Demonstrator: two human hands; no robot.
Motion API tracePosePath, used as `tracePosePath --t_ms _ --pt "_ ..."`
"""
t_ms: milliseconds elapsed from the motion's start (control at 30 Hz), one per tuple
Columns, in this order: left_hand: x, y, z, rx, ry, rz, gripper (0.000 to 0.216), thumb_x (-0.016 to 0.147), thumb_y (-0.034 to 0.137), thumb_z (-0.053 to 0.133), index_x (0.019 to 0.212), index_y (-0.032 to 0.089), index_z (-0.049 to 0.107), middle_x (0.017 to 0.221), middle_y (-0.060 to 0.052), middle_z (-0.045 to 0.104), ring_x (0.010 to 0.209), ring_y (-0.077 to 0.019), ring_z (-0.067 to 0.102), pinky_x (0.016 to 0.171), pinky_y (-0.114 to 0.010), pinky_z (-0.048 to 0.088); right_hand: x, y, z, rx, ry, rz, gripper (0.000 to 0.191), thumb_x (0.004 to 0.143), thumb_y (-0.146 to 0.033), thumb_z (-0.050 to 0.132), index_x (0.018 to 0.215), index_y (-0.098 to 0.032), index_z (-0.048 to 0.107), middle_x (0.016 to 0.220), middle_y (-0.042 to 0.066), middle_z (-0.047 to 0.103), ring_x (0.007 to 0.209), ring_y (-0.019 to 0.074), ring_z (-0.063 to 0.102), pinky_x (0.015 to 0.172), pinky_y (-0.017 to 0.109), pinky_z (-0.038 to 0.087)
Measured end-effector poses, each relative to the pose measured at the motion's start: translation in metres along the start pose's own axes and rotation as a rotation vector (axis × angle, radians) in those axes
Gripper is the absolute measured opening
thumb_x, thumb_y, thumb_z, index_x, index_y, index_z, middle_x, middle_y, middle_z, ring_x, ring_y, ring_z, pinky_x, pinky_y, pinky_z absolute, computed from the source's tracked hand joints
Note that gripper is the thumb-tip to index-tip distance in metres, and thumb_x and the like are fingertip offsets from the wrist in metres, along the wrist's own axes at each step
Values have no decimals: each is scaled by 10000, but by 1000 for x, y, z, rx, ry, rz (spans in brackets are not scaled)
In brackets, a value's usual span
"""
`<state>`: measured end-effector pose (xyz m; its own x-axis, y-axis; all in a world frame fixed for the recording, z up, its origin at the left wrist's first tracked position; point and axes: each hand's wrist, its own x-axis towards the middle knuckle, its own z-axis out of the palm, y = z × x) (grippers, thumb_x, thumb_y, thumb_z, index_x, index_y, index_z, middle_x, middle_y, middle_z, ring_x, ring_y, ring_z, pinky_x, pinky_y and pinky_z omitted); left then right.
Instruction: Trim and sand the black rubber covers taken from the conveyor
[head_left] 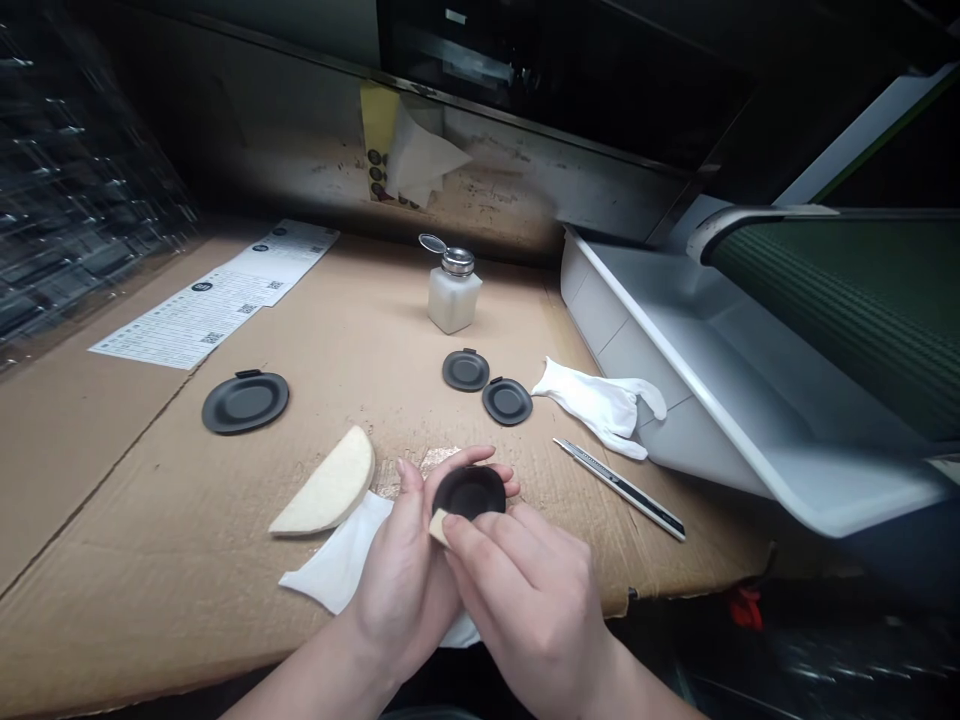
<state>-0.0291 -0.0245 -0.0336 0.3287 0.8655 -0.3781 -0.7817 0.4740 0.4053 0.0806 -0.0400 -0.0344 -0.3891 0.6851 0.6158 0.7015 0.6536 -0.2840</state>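
Observation:
In my left hand [409, 570] rests a black oval plastic cover [471, 490], cradled in the palm with the fingers curled behind it. My right hand [529, 580] pinches a small cream-coloured pad [439, 527] against the cover's near left edge. A half-round cream felt piece [330, 485] lies left of my hands, overlapping a white cloth [341, 555]. Beyond my hands sit two more black covers, one farther [466, 370] and one nearer [508, 401]. A larger black oval cover [245, 401] lies off to the left.
A square dispenser bottle [454, 295] with its lid flipped up stands at the back. To the right are a white glove [600, 400], a utility knife [622, 488] and a grey-white bin [667, 360]. Printed sheets [217, 295] lie back left on the cardboard [135, 560], near clear stacked trays [67, 180].

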Motion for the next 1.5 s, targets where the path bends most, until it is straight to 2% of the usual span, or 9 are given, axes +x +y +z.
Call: tracePosePath --t_ms 167,333,500,700,800,933,1200,1367,1500 --pt "2 -1 -3 -59 -35 -7 491 879 507 308 1002 154 626 1018 -83 647 1056 -221 540 985 -335 343 17 11 3 -53 37 3 214 818 -122 521 1017 -143 596 806 46 639 705 134 529 630 257 435" --pt "0 -1 -5 -29 -34 -27 565 843 572 327 1031 124 616 1024 -114 643 1071 -252 532 993 -357 334 14 6 3 13 -45 -29 240 825 -155 519 1055 -156 585 721 25 606 684 138 517 619 266 424" --pt "1 -1 -5 -57 -34 -13 526 881 513 291 994 127 629 998 -99 650 1074 -208 530 985 -303 339 20 9 4 -25 10 -3 194 826 -118 504 989 -143 606 792 41 629 735 135 534 650 249 436" --pt "1 1 1 21 44 -16 559 857 534 320 1079 100 594 973 -145 652 949 -265 588 921 -405 399 -9 3 -10 9 -73 -107 260 796 -104 539 1051 -121 589 675 28 590 633 130 497 556 256 414" --pt "2 0 3 22 49 23 513 879 476 321 1063 85 597 939 -150 656 943 -255 589 900 -395 418 -16 14 -26 62 -68 -3 210 795 -95 557 995 -141 600 683 18 605 628 116 511 561 237 425" --pt "3 -2 2 43 23 42 506 877 487 321 1072 110 597 966 -130 652 937 -235 584 851 -359 447 -5 26 -39 35 16 149 192 797 -101 573 976 -164 603 772 19 640 684 108 545 642 235 443" --pt "1 -6 1 132 9 116 467 867 490 349 1063 146 597 1023 -103 620 1075 -236 508 957 -379 381 -10 9 -17 -225 0 3 242 761 -89 599 999 -115 630 664 29 600 591 129 453 519 267 361" --pt "1 -5 3 189 43 126 449 867 484 353 1001 145 614 978 -105 632 1000 -233 537 960 -420 372 -15 -8 -8 -132 84 33 216 745 -63 609 957 -84 639 658 40 608 601 128 484 520 256 376" --pt "3 -5 1 175 17 125 454 870 489 336 1010 152 606 1003 -99 616 1014 -229 523 956 -405 379 -17 -1 -10 -143 54 44 233 756 -71 604 985 -98 632 645 26 599 596 119 474 530 248 375"
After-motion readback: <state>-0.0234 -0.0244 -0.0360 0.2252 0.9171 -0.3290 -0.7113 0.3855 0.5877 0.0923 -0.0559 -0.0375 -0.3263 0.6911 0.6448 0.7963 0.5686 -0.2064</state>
